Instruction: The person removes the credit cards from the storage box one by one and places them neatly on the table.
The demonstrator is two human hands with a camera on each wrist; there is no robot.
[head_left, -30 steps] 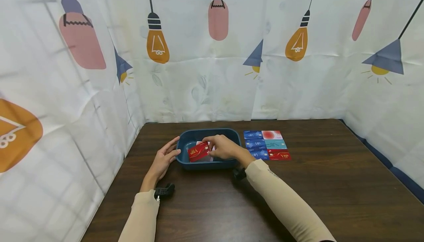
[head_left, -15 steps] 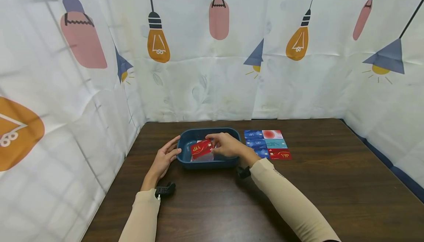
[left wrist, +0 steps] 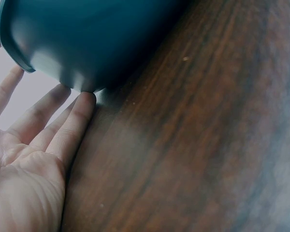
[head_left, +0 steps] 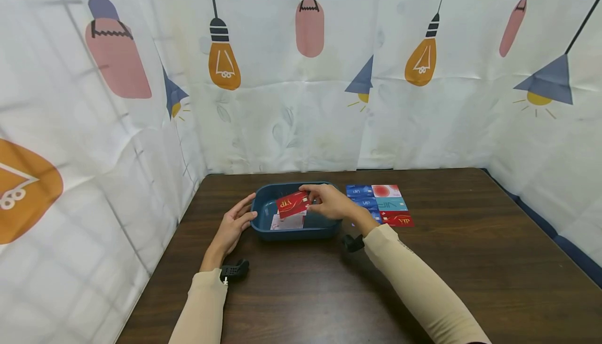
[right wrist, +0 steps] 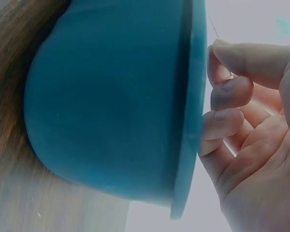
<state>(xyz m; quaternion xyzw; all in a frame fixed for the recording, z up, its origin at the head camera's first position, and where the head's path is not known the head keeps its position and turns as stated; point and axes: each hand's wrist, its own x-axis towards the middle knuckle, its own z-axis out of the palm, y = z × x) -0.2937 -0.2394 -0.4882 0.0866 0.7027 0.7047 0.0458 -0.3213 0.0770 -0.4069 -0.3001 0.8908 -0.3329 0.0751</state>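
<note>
A red VIP card (head_left: 292, 204) is pinched between the thumb and fingers of my right hand (head_left: 331, 203), above the blue plastic bin (head_left: 296, 235). Seen from the right wrist, the card is a thin edge at the fingertips, and the curled fingers (right wrist: 227, 123) are beside the bin's rim (right wrist: 191, 121). Under the red card, a pale card (head_left: 287, 222) lies in the bin; whether others lie beneath it is hidden. My left hand (head_left: 231, 229) touches the bin's left end, its fingers (left wrist: 70, 128) extended against the outer wall (left wrist: 92, 43).
To the right of the bin, several cards lie in two columns on the dark wooden table (head_left: 301, 291): blue cards (head_left: 361, 204), a red-and-white card (head_left: 386, 191), a teal card (head_left: 391, 204) and another red VIP card (head_left: 397, 219). A patterned white curtain (head_left: 301, 124) surrounds the table's back and left.
My right hand has lifted the red VIP card off the pale card and moved it slightly right and away from me. The left hand has stayed at the bin's end.
</note>
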